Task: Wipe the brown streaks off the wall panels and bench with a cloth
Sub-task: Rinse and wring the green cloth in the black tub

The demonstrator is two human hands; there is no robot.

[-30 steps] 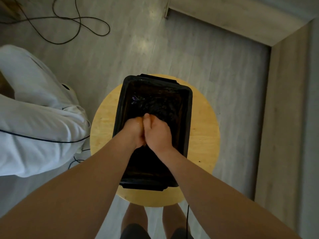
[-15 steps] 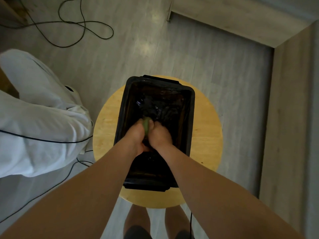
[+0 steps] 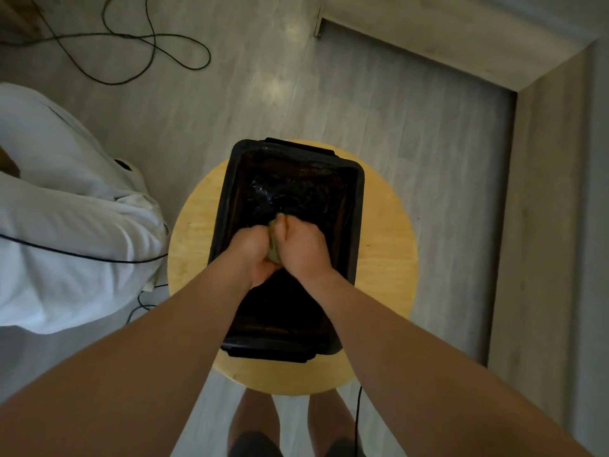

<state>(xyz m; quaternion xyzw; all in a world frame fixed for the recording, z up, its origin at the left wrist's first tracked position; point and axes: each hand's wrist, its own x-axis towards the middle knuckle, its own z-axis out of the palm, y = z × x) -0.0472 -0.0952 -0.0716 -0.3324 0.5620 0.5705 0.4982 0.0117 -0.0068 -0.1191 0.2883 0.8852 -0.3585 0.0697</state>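
A black rectangular tub (image 3: 359,206) of dark water stands on a round yellow wooden stool (image 3: 389,258). Over the tub, my left hand (image 3: 252,255) and my right hand (image 3: 303,249) are pressed together, both gripping a small greenish cloth (image 3: 273,249). Only a thin strip of the cloth shows between the hands. The water ripples just beyond my knuckles. A pale wood panel (image 3: 547,225) runs down the right side.
A white bedding heap (image 3: 66,209) lies on the left with a thin black cable across it. A black cord (image 3: 148,37) loops on the grey plank floor at the top left. My legs (image 3: 290,423) stand below the stool. A pale skirting ledge (image 3: 445,37) crosses the top right.
Both hands stay clasped round the cloth over the tub. They have twisted slightly against each other, and more of the green cloth shows between them than a second ago.
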